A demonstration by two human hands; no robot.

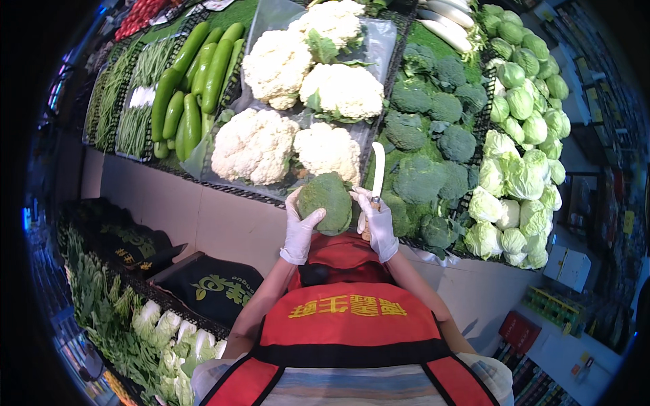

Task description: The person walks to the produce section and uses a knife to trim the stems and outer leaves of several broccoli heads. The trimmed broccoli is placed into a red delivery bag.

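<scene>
My left hand (298, 223), in a whitish translucent glove, grips a head of broccoli (327, 203) in front of my red apron (350, 317). The thumb lies across the green crown. Just right of it, my gloved right hand (377, 218) holds a knife (378, 170) by its wooden handle, the pale blade pointing up and away from me. The right fingertips are close to the broccoli's side; whether they touch it I cannot tell. Beyond my hands lie several cauliflowers (256, 147) on clear plastic, and more broccoli (419, 177) fills the green-matted section to the right.
Long green gourds (175, 91) and green beans (134, 122) occupy the left of the display. White radishes (447, 28) lie at the far right, with cabbages (525, 96) on the right edge. Behind me on the left stands another rack with leafy greens (119, 340) and black covers (210, 286).
</scene>
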